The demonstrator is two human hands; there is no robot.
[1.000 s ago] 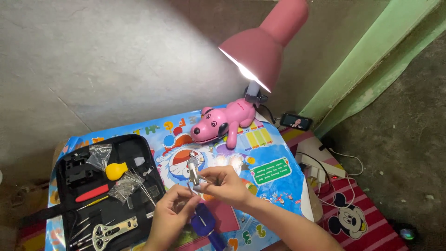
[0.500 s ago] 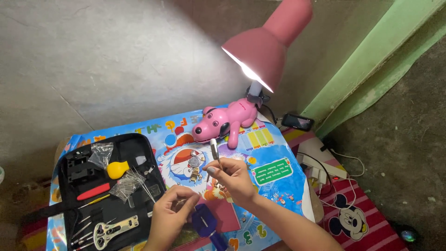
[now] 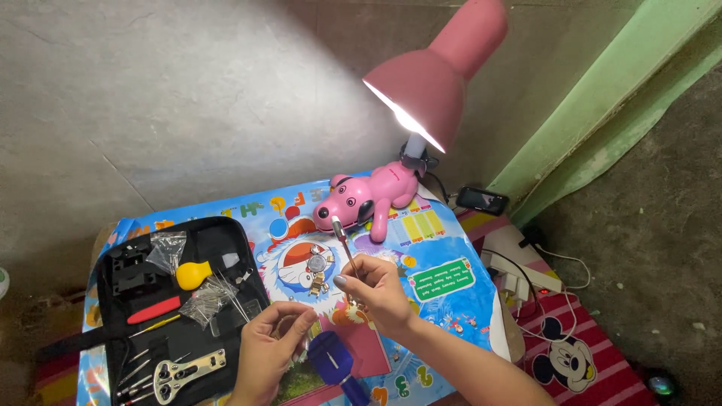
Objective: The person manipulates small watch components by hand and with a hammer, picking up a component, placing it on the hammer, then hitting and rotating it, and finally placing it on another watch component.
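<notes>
My right hand [image 3: 378, 289] grips a thin red-handled screwdriver [image 3: 344, 246], its tip pointing up and away toward the pink dog. My left hand [image 3: 272, 344] hovers at the table's near edge with fingers curled; whether it pinches something small I cannot tell. A silver wristwatch [image 3: 317, 268] lies on the colourful cartoon mat [image 3: 436, 263], just beyond both hands. A blue cylindrical tool [image 3: 334, 364] lies between my wrists near a red pad [image 3: 361, 346].
An open black tool case [image 3: 226, 233] at the left holds a yellow blower [image 3: 192, 274], a red-handled tool, plastic bags of parts, tweezers and a metal wrench. A pink dog-shaped lamp [image 3: 376, 197] shines from behind. A phone [image 3: 482, 199] and power strip sit right.
My right hand lifted the screwdriver up off the watch and now holds it upright. My left hand let go of the watch and drew back toward me. The watch lies on the mat.
</notes>
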